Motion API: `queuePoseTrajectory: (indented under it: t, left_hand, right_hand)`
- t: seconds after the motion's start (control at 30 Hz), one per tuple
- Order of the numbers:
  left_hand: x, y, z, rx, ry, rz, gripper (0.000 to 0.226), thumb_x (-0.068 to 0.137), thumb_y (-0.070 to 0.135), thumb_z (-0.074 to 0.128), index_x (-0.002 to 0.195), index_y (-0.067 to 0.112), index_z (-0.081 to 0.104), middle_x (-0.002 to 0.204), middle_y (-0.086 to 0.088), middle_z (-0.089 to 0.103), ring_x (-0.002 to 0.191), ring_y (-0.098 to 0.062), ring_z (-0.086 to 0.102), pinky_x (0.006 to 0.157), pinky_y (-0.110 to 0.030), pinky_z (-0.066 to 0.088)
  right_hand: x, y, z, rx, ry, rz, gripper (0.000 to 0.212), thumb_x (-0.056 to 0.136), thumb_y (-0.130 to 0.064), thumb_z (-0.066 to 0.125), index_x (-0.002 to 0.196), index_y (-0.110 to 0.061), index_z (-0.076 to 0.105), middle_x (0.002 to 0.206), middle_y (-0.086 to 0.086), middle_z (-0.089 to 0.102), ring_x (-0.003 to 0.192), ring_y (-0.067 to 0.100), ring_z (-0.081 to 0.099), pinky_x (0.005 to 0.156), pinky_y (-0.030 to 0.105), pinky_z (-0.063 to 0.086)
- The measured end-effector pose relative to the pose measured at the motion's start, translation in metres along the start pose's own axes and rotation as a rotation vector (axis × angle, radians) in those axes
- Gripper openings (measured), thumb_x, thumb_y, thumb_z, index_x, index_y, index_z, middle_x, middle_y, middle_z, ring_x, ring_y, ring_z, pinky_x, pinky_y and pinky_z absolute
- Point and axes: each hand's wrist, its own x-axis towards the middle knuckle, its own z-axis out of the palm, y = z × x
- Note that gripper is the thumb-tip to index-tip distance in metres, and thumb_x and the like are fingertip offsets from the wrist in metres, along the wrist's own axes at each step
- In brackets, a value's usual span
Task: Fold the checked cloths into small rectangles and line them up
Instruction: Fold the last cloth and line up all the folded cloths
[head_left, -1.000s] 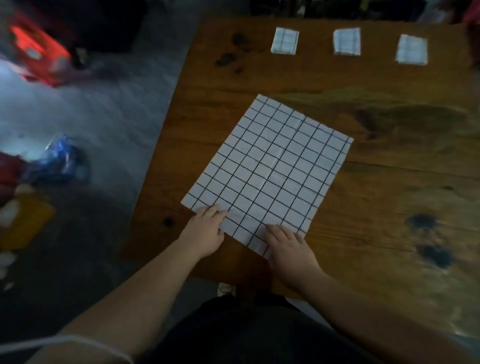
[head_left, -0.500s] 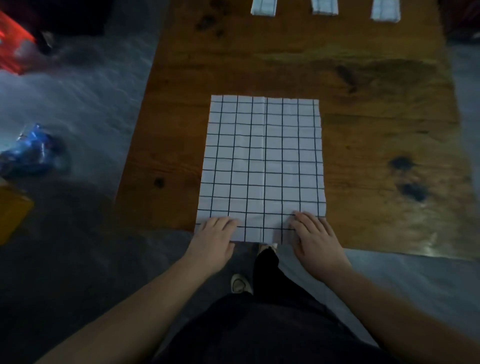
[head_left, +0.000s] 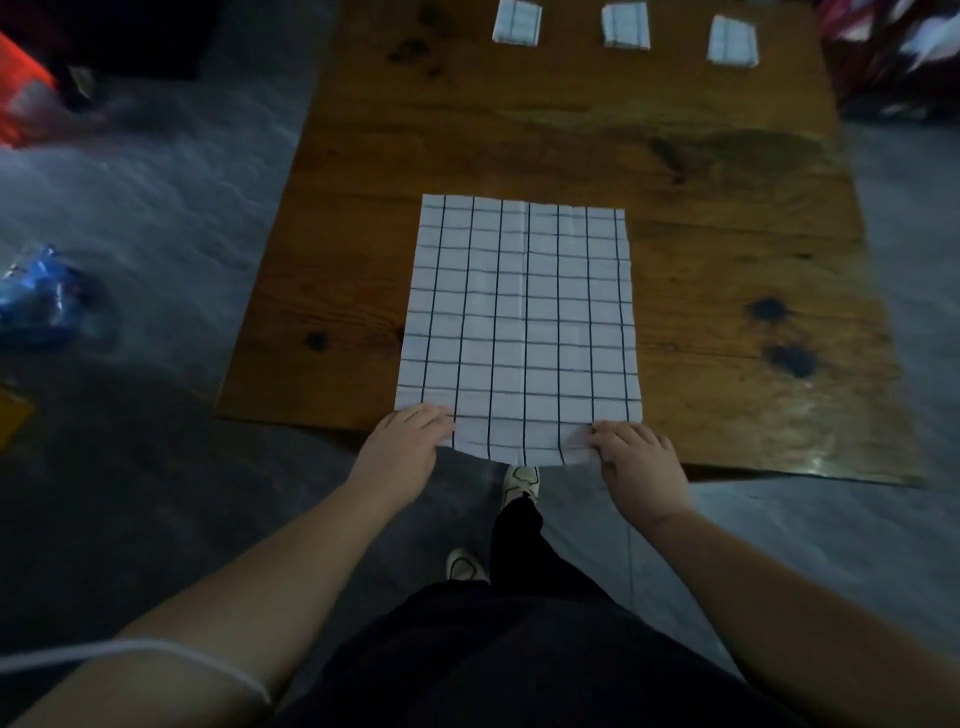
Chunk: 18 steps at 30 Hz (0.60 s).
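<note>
A white checked cloth (head_left: 519, 322) lies spread flat on the wooden table (head_left: 727, 291), and its near edge hangs slightly over the table's front edge. My left hand (head_left: 402, 447) holds the near left corner, fingers on top of the fabric. My right hand (head_left: 636, 462) pinches the near right corner with curled fingers. Three cloths folded into small rectangles stand in a row at the far edge: one on the left (head_left: 517, 22), one in the middle (head_left: 626, 26) and one on the right (head_left: 732, 42).
Grey floor surrounds the table. A blue bag (head_left: 36, 296) and a red object (head_left: 23, 98) lie on the floor to the left, and red-and-white things (head_left: 893, 47) sit past the far right corner. My feet (head_left: 522, 480) stand below the front edge.
The cloth has turned from slanted to square with the table and slid toward me, so its near edge overhangs. My hands have moved apart to its near corners.
</note>
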Motion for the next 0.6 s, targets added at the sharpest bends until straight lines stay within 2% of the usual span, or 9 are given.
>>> queuePoseTrajectory:
  t: [0.1,0.17,0.33,0.43,0.6]
  left_hand:
    - [-0.011,0.003,-0.018,-0.104,-0.021,-0.058,0.033,0.101,0.014,0.050,0.127,0.029,0.065,0.125,0.008,0.065,0.118,-0.013,0.056,0.100,-0.032,0.046]
    - [-0.021,0.007,-0.031,-0.170,-0.023,-0.099,0.026,0.101,0.019,0.052,0.121,0.030,0.066,0.113,0.011,0.067,0.103,-0.008,0.060,0.088,-0.030,0.051]
    - [-0.026,0.011,-0.061,-0.213,0.077,-0.107,0.019,0.101,0.024,0.055,0.116,0.031,0.065,0.100,0.016,0.063,0.089,0.002,0.057,0.072,-0.013,0.041]
    - [-0.007,0.015,-0.087,-0.221,0.148,-0.098,0.018,0.102,0.024,0.054,0.115,0.029,0.065,0.099,0.014,0.063,0.087,0.000,0.057,0.071,-0.013,0.043]
    - [0.051,0.021,-0.126,-0.243,0.244,-0.078,0.018,0.103,0.024,0.051,0.111,0.026,0.067,0.090,0.014,0.061,0.081,-0.001,0.056,0.069,-0.025,0.050]
  right_hand:
    - [-0.006,-0.003,-0.019,0.099,0.004,0.048,0.024,0.095,-0.009,0.059,0.112,-0.019,0.072,0.111,-0.001,0.072,0.105,0.026,0.065,0.085,0.037,0.048]
    - [-0.014,-0.005,-0.035,0.145,0.035,0.070,0.021,0.096,-0.012,0.059,0.111,-0.019,0.072,0.106,-0.002,0.072,0.097,0.024,0.067,0.076,0.033,0.049]
    - [-0.020,-0.016,-0.075,0.184,0.137,0.063,0.021,0.095,-0.011,0.063,0.113,-0.015,0.073,0.108,0.000,0.073,0.094,0.023,0.067,0.072,0.028,0.045]
    - [0.001,-0.019,-0.099,0.175,0.195,0.026,0.020,0.095,-0.010,0.062,0.110,-0.016,0.073,0.102,-0.001,0.072,0.087,0.019,0.063,0.067,0.029,0.043]
    - [0.058,-0.009,-0.134,0.151,0.290,0.006,0.019,0.098,-0.012,0.059,0.111,-0.009,0.072,0.105,0.006,0.072,0.094,0.027,0.065,0.073,0.028,0.038]
